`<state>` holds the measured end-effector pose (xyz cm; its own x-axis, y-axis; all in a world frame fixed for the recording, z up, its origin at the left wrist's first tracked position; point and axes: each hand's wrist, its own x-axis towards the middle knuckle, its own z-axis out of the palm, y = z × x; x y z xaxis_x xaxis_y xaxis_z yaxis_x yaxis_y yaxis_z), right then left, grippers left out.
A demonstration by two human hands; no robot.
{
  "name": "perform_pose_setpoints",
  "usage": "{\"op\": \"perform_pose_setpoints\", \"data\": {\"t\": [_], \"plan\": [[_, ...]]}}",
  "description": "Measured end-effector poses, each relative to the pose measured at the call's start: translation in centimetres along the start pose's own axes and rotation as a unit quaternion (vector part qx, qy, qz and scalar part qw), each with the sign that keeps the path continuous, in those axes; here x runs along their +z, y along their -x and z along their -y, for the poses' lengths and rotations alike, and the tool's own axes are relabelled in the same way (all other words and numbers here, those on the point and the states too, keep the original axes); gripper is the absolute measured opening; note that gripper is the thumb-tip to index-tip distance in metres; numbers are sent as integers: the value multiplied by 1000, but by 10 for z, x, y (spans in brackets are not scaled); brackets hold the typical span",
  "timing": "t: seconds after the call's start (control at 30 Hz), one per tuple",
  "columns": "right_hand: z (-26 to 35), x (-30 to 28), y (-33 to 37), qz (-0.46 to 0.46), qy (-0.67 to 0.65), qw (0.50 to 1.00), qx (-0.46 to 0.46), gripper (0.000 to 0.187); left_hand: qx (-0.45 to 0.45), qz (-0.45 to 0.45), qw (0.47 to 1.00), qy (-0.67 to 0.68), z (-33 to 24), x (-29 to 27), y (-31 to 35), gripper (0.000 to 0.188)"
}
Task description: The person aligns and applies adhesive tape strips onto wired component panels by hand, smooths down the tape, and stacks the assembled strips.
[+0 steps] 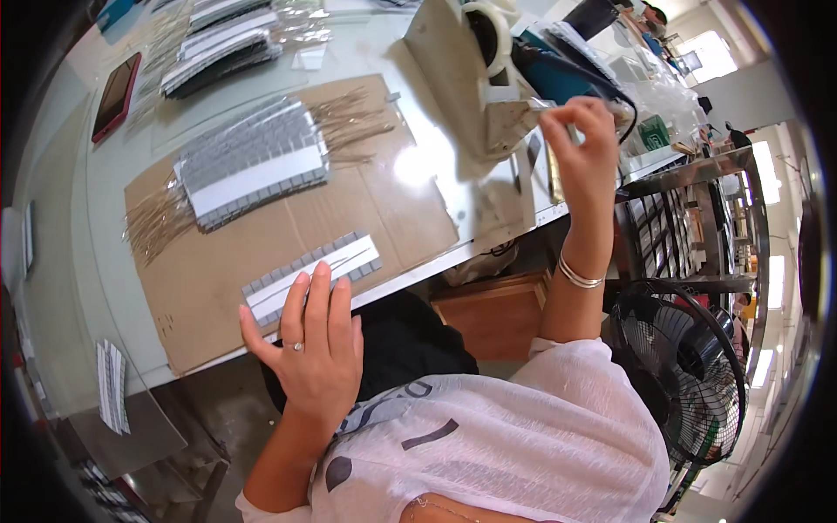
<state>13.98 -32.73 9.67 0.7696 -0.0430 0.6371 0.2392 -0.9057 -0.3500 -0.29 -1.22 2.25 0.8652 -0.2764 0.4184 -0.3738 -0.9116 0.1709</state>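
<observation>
My left hand (318, 344) lies with fingers spread, its fingertips pressing on a short strip (349, 257) at the near edge of a cardboard sheet (375, 183). The strip has a white band with dark lines, bordered by small grey squares. At the right, my right hand (584, 144) is raised beside the front end of a beige tape dispenser (510, 122). Its thumb and forefinger pinch at what looks like the end of the tape; the tape itself barely shows. Farther back on the cardboard lies a stack of similar grey-and-white strips (253, 161), with thin brown wires or leads fanning out at both ends.
Another pile of strips (222, 52) and a red-edged phone (116, 96) lie on the glass-topped table (96, 227). A separate strip bundle (112, 383) is at the lower left. Below right are a black fan (684, 370), a wooden box (493, 318) and a metal rack (667, 231).
</observation>
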Motion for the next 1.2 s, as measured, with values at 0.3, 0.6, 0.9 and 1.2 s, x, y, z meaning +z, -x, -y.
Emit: {"op": "perform_pose_setpoints", "data": {"t": [0.3, 0.6, 0.9, 1.2], "plan": [[60, 4, 45, 138, -330, 923, 144, 51, 15, -33, 999, 13, 3, 5, -4, 28], [108, 49, 62, 312, -409, 855, 67, 6, 4, -32, 999, 14, 3, 11, -1, 52], [115, 61, 68, 330, -318, 889, -14, 7, -9, -58, 998, 23, 2, 16, -4, 59], [123, 65, 61, 257, -232, 932, -108, 18, 1, -43, 999, -8, 3, 16, -11, 58]]}}
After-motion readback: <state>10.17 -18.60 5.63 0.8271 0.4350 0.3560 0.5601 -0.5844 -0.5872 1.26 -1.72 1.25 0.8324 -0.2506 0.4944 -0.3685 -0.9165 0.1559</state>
